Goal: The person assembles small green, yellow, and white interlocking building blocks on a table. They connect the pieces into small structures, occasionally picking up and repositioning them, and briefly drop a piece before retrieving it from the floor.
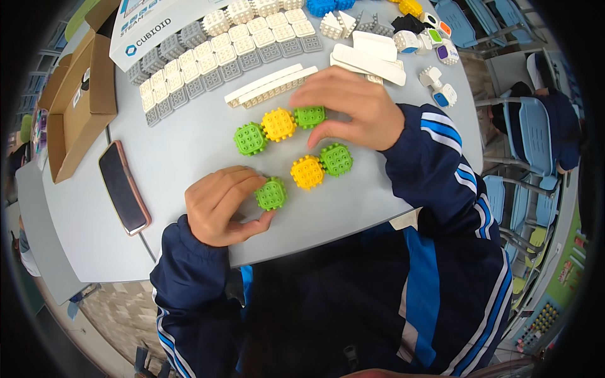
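On the grey table point(189, 145) lie studded cube blocks. A row of three is joined: green point(250, 138), yellow point(278, 124) and green point(309, 116). My right hand point(353, 107) rests on that row's right green end, fingers around it. A yellow block point(307, 172) and a green block point(336, 159) sit joined below. My left hand point(220, 205) pinches a single green block point(271, 194) between thumb and fingers on the table, just left of the yellow-green pair.
Rows of white and grey cube blocks point(208, 57) fill the far table, with long white bars point(271, 85), blue blocks point(324, 6) and small coloured modules point(441, 50). A phone point(123, 188) lies at left, beside an open cardboard box point(75, 101). Blue chairs point(535, 132) stand right.
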A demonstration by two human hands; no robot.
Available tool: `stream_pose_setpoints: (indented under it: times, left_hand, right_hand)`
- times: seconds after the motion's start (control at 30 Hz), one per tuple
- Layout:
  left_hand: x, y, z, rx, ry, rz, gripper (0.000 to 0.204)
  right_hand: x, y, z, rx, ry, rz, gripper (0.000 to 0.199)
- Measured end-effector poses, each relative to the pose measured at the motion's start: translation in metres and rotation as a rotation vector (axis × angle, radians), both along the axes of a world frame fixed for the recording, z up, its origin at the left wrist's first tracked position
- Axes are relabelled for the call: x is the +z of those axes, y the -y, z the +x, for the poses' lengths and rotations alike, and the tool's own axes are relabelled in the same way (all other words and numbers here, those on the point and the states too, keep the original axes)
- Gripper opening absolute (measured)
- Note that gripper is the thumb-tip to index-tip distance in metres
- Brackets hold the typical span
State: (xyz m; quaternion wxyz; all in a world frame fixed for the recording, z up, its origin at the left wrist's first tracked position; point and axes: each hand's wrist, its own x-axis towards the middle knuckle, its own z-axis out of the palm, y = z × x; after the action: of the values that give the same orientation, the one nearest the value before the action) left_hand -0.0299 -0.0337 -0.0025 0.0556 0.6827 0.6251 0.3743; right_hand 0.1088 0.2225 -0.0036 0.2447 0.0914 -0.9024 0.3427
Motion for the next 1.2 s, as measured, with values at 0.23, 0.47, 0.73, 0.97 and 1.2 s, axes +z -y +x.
stream_pose_setpoints:
  times: [0.23,0.47,0.73,0.97,1.2]
  left_hand:
    - [-0.003,-0.001,0.007,0.088,-0.034,-0.013,0.053]
    - [0.001,-0.003,0.017,0.11,-0.076,0.009,0.059]
    - [-0.003,-0.013,0.016,0.071,-0.142,0.111,0.059]
    - [0.004,-0.016,0.007,0.037,-0.134,0.144,0.056]
    - [0.003,-0.014,-0.004,0.055,-0.26,0.035,0.065]
  right_hand:
    - [0.025,-0.013,0.02,0.204,0.058,0.013,0.057]
    - [0.003,0.009,0.032,0.313,0.108,0.073,0.053]
    - [-0.009,0.032,0.035,0.215,0.063,0.051,0.05]
    - [-0.011,0.039,0.04,0.107,0.018,0.083,0.046]
    - [-0.003,0.033,0.039,0.042,-0.033,0.002,0.055]
